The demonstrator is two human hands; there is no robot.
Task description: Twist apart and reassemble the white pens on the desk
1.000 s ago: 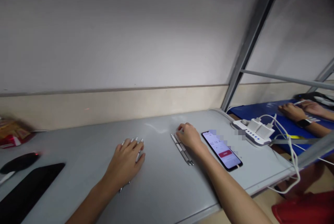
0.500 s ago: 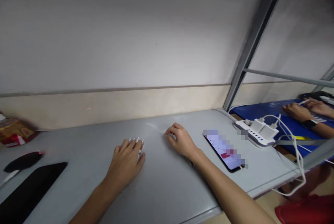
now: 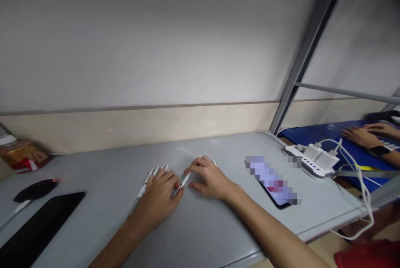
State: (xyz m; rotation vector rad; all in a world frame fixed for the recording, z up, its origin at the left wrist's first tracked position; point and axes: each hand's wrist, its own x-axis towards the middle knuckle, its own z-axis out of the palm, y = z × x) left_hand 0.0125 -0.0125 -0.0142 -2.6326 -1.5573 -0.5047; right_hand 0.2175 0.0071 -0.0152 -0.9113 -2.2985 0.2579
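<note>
My left hand (image 3: 161, 195) rests palm down on the grey desk, with several white pens (image 3: 146, 181) lying side by side beneath its fingers. Between its thumb and forefinger it pinches another white pen (image 3: 185, 179), tilted up to the right. Just right of that, my right hand (image 3: 210, 178) is curved over the desk, thumb and forefinger apart. Its forefinger comes close to the upper end of the pinched pen; whether they touch I cannot tell. Past its knuckles, the tip of one more white pen (image 3: 215, 163) shows, mostly hidden by the hand.
To the right lie a lit phone (image 3: 278, 184) and a white power strip (image 3: 309, 161) with plugs and cables. On the left are a black tablet-like slab (image 3: 43, 226), a dark round pad (image 3: 36, 190) and a jar (image 3: 25, 155). Another person's hands (image 3: 362, 136) rest on a blue table.
My right hand has moved left and nearer, its fingers opening beside my left hand. My left hand has shifted slightly right, and a pen now sticks out between its thumb and forefinger.
</note>
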